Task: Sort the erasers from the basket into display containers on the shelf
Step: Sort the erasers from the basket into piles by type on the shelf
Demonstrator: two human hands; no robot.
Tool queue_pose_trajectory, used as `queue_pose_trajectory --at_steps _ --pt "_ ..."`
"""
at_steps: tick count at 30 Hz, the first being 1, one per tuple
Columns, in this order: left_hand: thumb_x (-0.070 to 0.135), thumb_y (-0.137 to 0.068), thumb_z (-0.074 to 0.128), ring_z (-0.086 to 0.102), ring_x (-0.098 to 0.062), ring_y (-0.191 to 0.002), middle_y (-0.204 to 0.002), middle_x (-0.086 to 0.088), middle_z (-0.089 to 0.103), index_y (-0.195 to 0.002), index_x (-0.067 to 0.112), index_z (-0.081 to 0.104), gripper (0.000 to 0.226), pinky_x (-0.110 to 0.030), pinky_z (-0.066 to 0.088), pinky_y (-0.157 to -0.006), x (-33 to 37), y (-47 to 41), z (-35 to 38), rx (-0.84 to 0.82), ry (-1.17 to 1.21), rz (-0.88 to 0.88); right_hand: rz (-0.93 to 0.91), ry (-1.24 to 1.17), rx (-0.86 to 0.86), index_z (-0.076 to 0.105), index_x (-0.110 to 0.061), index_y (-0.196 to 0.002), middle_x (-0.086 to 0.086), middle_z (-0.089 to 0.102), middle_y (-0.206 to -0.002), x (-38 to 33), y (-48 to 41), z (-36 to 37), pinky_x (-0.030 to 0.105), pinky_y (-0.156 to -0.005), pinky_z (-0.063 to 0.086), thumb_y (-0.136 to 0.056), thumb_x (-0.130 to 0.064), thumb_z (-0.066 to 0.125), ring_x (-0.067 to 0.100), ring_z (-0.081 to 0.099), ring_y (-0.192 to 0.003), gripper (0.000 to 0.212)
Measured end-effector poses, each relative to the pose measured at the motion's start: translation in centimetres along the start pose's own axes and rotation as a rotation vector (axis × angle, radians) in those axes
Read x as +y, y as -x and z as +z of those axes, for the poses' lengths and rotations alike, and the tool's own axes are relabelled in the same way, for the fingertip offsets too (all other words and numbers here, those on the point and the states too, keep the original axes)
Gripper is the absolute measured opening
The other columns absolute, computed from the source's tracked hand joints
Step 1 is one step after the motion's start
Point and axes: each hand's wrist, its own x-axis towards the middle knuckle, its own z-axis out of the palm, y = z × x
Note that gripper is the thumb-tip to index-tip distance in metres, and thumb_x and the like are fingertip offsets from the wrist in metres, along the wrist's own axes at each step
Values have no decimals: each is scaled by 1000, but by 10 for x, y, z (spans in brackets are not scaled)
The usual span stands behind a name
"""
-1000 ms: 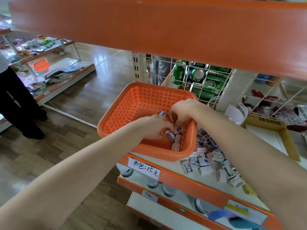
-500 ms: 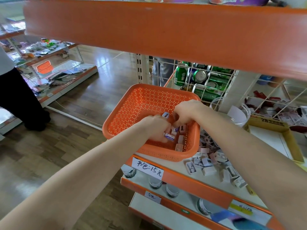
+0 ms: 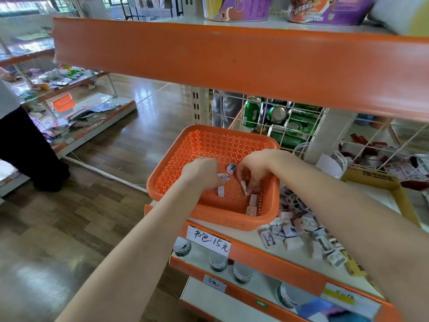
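An orange perforated basket [image 3: 209, 145] sits on the white shelf at its left end. Both hands are inside it. My left hand [image 3: 202, 171] is curled and holds a small white eraser with a purple label [image 3: 223, 175] at its fingertips; another white eraser [image 3: 221, 190] shows under it. My right hand [image 3: 254, 169] reaches down with curled fingers and pinches an eraser [image 3: 244, 187] near the basket floor. One eraser [image 3: 231, 168] lies between the hands, and others [image 3: 252, 204] lie in the basket's near right corner. A pile of erasers [image 3: 299, 233] lies on the shelf to the right.
A clear round container [image 3: 332, 162] and a cardboard box [image 3: 401, 196] stand right of the basket. A wire rack holds green cans [image 3: 285, 122] behind. An orange shelf beam [image 3: 232, 59] hangs overhead. A person in dark trousers [image 3: 25, 145] stands at the left.
The view has tilted up, showing the upper shelf. Both hands stay in the basket; the left hand has shifted slightly left and now shows an eraser at its fingertips.
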Motion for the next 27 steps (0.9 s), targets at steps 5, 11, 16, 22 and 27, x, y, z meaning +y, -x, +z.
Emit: queue_pose_trajectory --at_steps 5,11,16,22,27 --pt "36 -86 59 55 -22 -91 -100 -3 57 -106 13 59 31 -33 43 -66 2 2 0 -35 18 8 -11 -19 -23 55 -36 -104 -12 51 -97 3 -3 1 32 -78 48 -71 -32 79 17 55 -95 41" --pt "34 -84 58 55 -23 -91 -98 -4 58 -102 13 61 28 -33 43 -66 0 1 0 5 52 1 -26 -34 24 53 -26 -100 -9 50 -88 2 1 0 29 -66 41 -76 -28 72 16 51 -84 30" --pt "35 -82 60 57 -22 -88 -95 -3 60 -98 14 60 26 -33 44 -64 -1 -2 1 39 115 -4 -30 -90 172 57 -29 -100 -7 55 -91 4 2 1 32 -69 42 -77 -25 69 16 52 -87 26" --pt "32 -82 63 56 -18 -81 -88 1 60 -94 20 59 18 -32 46 -65 -6 -4 -10 94 277 14 -27 -158 605 56 -23 -109 0 62 -98 12 13 9 32 -70 45 -89 -30 59 19 57 -93 22" --pt "33 -80 61 50 -9 -67 -77 8 55 -88 24 57 13 -24 36 -52 17 -10 -38 127 315 135 25 -432 943 62 -17 -118 0 69 -102 31 51 28 22 -68 45 -93 -27 57 11 60 -79 27"
